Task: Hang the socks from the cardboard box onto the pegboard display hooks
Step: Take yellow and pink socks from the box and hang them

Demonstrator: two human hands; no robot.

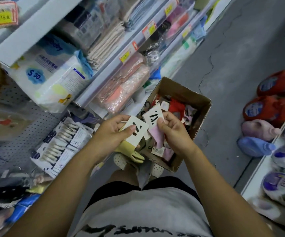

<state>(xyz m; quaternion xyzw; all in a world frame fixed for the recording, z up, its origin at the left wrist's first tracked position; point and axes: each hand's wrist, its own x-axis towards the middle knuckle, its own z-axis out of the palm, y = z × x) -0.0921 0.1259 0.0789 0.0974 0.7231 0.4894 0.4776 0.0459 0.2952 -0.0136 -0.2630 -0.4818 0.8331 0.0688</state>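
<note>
Cardboard box (200,100) remains full; my left hand (111,132) grips yellow socks (126,147), right hand (172,130) pink socks (157,136); pegboard (30,127) hanging pending.

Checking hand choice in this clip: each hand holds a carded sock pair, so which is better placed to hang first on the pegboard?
Probably the left hand: it holds the yellow socks, and the pegboard lies on that side. The right hand, holding the pink socks, is over the cardboard box.
</note>
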